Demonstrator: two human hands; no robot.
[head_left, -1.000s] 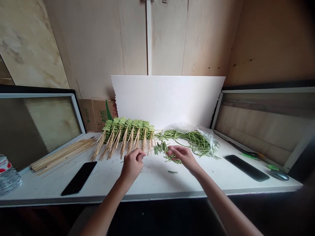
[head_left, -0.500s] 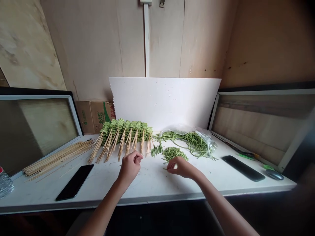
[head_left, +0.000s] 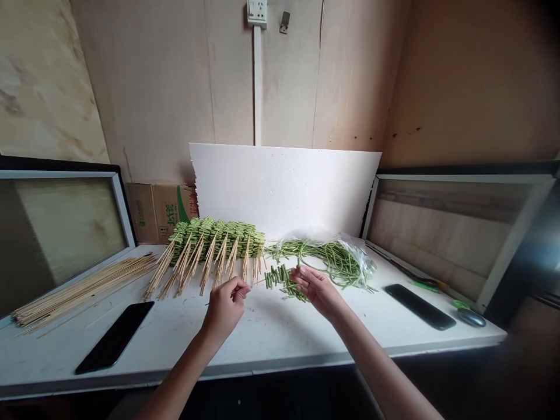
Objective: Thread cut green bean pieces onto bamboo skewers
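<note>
At centre, my closed left hand grips a thin wooden skewer; my half-curled right hand pinches a short green bean piece, partly hiding the cut-bean pile.

My left hand and right hand are both showing bare skin, with slim, rounded fingers. My left wrist and right wrist are appearing bare and narrow. My left forearm and right forearm are likewise showing as uncovered and smooth in outline, each widening gradually from the wrist toward the elbow. Details of my fingernails are appearing too small to distinguish.
</note>
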